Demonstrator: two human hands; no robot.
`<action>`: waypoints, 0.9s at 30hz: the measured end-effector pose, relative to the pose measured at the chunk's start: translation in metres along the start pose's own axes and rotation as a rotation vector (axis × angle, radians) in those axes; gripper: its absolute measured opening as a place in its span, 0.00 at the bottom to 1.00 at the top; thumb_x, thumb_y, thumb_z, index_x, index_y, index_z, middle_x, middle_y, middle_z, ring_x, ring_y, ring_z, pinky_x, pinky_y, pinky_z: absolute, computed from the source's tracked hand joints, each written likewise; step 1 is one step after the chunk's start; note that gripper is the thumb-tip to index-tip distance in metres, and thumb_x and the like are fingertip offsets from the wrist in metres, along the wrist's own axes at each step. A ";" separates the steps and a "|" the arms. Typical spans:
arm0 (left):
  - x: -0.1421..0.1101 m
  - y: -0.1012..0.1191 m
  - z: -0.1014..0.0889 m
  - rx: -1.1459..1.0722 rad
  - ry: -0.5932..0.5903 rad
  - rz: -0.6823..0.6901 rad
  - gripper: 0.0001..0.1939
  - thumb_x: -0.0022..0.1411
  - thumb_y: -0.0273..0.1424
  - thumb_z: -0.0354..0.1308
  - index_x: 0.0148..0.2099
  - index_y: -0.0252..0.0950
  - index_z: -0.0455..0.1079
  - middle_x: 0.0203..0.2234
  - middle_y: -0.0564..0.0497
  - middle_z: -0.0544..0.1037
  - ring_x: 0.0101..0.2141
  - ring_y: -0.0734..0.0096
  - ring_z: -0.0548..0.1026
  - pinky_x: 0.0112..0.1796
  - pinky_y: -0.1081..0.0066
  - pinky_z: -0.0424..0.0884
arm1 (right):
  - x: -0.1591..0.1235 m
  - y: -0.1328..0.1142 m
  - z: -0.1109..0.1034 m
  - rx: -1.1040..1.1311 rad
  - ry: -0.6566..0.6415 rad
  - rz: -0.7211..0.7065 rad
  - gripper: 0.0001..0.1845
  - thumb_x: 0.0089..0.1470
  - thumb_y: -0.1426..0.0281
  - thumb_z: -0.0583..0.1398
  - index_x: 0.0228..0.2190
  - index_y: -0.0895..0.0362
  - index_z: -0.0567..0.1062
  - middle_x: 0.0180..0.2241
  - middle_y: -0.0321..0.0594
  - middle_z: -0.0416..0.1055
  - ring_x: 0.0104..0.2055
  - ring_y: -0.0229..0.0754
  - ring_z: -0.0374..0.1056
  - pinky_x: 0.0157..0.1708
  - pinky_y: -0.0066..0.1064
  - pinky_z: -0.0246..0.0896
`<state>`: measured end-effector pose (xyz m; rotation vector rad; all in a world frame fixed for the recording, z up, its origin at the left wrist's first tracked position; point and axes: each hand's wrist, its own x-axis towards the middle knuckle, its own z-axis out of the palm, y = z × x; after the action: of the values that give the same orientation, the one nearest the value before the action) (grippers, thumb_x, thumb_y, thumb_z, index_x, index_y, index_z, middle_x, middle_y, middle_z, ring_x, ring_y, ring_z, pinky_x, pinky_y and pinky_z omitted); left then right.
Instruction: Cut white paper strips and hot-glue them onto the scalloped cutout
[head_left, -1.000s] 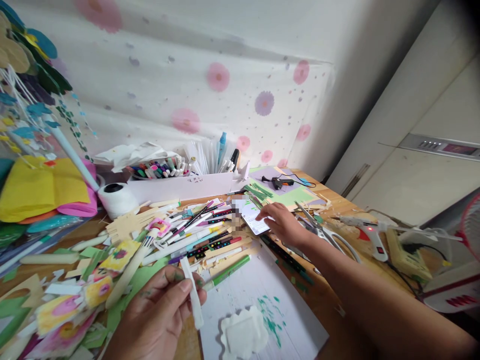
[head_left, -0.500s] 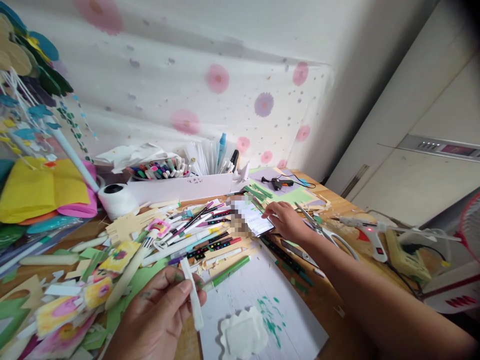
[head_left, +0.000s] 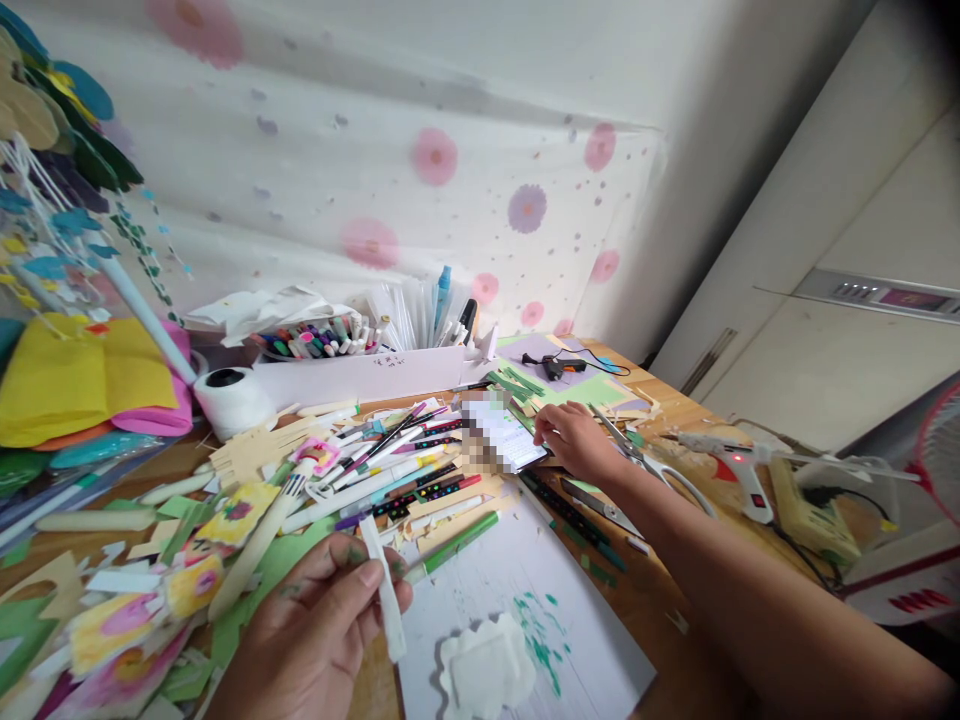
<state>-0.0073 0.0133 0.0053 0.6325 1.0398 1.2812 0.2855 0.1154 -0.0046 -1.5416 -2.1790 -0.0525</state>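
Observation:
My left hand (head_left: 319,625) pinches a narrow white strip (head_left: 384,590) between thumb and fingers; its material is hard to tell. A green marker (head_left: 457,545) lies by those fingertips, across the top of a white sheet (head_left: 585,620) with green marks. On that sheet rests a white wavy-edged piece (head_left: 487,665). My right hand (head_left: 577,440) is beside the right edge of a lit phone (head_left: 514,445), fingers bent and holding nothing. Part of the phone screen is blurred out.
Markers and paper scraps (head_left: 255,455) crowd the left and middle. Scissors (head_left: 652,465) lie under my right forearm. A white glue gun (head_left: 750,470) with a red light is at the right; a black one (head_left: 562,367) lies behind. A pen box (head_left: 367,375) and a white roll (head_left: 236,400) stand at the back.
My right hand's fingertips have drawn back slightly to the right from the phone screen. My left hand keeps the strip in nearly the same place.

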 end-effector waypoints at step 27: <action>-0.001 0.003 0.002 0.006 -0.010 0.004 0.06 0.42 0.29 0.68 0.23 0.37 0.73 0.21 0.55 0.75 0.25 0.72 0.72 0.28 0.75 0.72 | -0.002 -0.016 0.011 0.138 -0.073 -0.195 0.17 0.48 0.80 0.53 0.39 0.54 0.69 0.41 0.42 0.74 0.43 0.48 0.66 0.49 0.43 0.53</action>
<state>-0.0065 0.0130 0.0088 0.6454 1.0352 1.2776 0.2677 0.1105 -0.0113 -1.2717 -2.3310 0.0918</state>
